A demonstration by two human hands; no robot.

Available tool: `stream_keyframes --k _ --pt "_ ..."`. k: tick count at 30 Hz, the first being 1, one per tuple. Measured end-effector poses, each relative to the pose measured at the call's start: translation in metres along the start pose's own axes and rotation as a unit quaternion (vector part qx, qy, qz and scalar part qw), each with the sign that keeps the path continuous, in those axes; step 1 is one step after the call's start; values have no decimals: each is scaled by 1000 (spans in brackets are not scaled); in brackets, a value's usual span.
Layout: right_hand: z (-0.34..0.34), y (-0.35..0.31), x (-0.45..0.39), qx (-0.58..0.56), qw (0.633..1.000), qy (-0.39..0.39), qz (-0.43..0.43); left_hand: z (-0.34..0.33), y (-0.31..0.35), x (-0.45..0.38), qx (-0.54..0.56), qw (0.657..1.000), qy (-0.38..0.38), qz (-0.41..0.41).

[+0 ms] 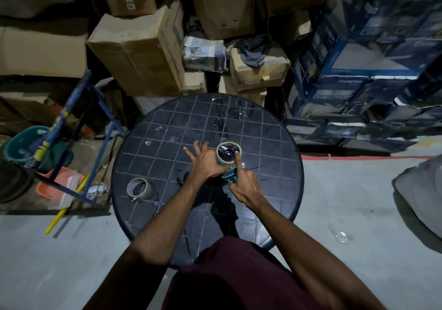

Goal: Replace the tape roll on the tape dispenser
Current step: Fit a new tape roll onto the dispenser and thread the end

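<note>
A green tape dispenser (230,175) lies on the round black table (167,142), and a beige tape roll (229,153) sits on its black hub. My right hand (244,183) curls round the dispenser's green handle while its straight index finger presses on the hub. Against the left side of the roll rests my left hand (205,162), its fingers spread and straight. A second, thin roll of tape (138,187) with a loose end lies apart at the table's near left.
Stacked cardboard boxes (143,51) crowd the space behind the table, with blue printed cartons (358,89) at the right. A blue metal frame (79,123), a green bucket (21,142) and an orange tray (59,185) stand at the left. Bare concrete floor (358,202) lies around me.
</note>
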State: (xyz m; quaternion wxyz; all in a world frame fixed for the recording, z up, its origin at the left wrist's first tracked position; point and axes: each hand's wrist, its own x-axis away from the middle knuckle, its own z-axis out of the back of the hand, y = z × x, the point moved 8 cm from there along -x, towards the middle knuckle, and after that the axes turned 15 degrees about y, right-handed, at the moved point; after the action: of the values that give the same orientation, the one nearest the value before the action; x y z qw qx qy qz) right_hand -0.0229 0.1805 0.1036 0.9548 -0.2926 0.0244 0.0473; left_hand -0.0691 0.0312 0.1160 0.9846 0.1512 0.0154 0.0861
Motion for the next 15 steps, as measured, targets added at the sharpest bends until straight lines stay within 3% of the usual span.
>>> stream_keyframes --k 7,15 --pt "-4 3 -1 1 1000 2 7 2 8 -7 -39 998 -14 -43" --pt "1 3 -4 16 1000 5 -6 0 9 -13 13 999 -4 -37"
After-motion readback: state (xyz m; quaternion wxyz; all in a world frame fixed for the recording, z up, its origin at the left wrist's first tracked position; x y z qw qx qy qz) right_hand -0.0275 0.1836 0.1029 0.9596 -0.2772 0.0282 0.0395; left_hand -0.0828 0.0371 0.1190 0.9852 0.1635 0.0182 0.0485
